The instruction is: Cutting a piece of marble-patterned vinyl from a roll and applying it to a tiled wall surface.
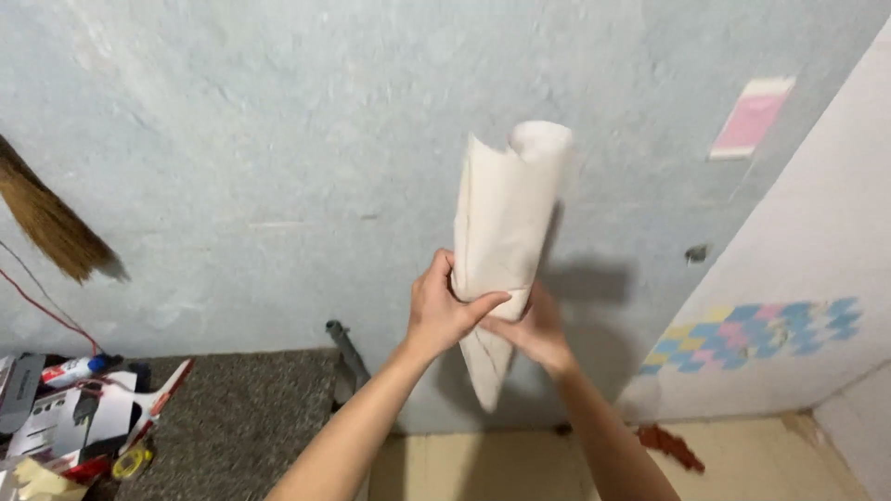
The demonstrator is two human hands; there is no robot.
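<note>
Far left, a brown broom head (51, 223) hangs against the pale blue wall (278, 139), and below it a clutter of papers and a marker (79, 369) lies on the grey speckled surface (241, 417). At centre the left hand (444, 311) wraps its fingers (483, 304) around the lower part of a rolled sheet of white paper (506, 213), thumb across the front. The roll stands nearly upright, its long axis running from a narrow bottom tip up to a wider open top, leaning slightly right. The right hand (534, 334) cups the roll from behind and just below, fingers closed on it, mostly hidden. Both hands touch it; the left sits higher. Right of them, a pink card (750, 119) is stuck to the wall.
</note>
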